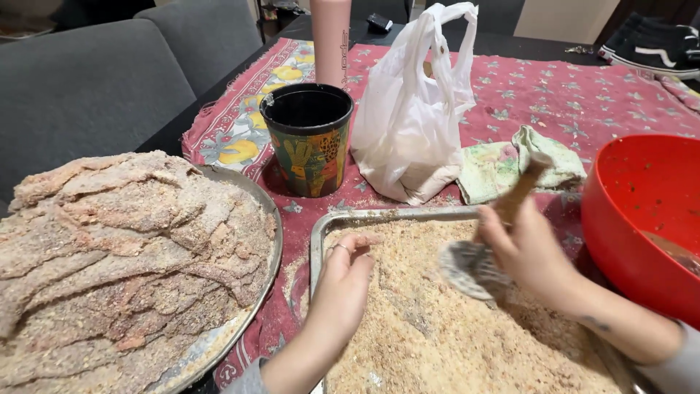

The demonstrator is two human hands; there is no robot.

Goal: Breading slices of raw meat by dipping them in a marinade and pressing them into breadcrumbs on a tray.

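Partly blurred: right hand (526, 252) grips mallet (477, 266), perhaps | tray (318, 241) cut off

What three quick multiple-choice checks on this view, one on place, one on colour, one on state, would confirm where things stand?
1. Where is the white plastic bag?
A. behind the crumb tray
B. inside the bowl
C. on the round platter

2. What colour is the bowl?
A. blue
B. red
C. white

3. What is the right hand doing?
A. resting empty
B. gripping a crumb-coated utensil
C. holding the pot

A: the bag stands past the tray's far rim.
B: its whole wall is red.
B: fingers wrap the handle.
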